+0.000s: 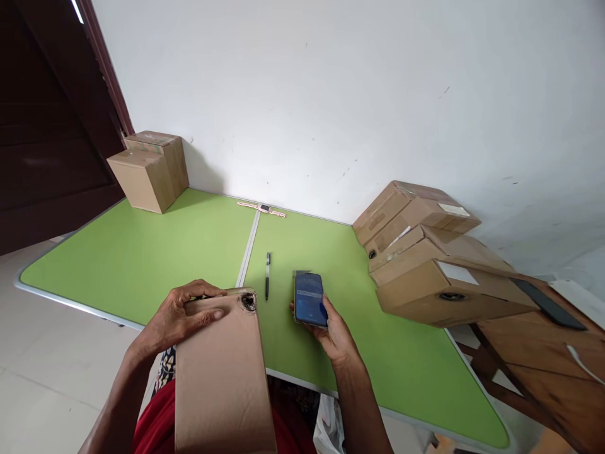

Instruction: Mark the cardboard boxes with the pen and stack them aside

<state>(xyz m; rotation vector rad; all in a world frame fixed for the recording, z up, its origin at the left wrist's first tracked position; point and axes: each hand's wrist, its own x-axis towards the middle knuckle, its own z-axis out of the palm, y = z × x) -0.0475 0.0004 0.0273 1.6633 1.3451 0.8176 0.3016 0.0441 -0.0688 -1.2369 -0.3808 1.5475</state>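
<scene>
My left hand (182,315) grips the far end of a long brown cardboard box (220,378) that leans from my lap onto the near edge of the green table (142,258). The box has a torn round hole at its top right corner. My right hand (333,331) holds a dark blue smartphone (311,298) with its lit screen facing up, just above the table. A black pen (267,275) lies on the table between the box and the phone.
A stack of several long cardboard boxes (425,258) lies at the right of the table. Two boxes (150,169) stand at the far left corner. A wristwatch (262,209) lies by the wall. A wooden bench (543,353) stands at the right.
</scene>
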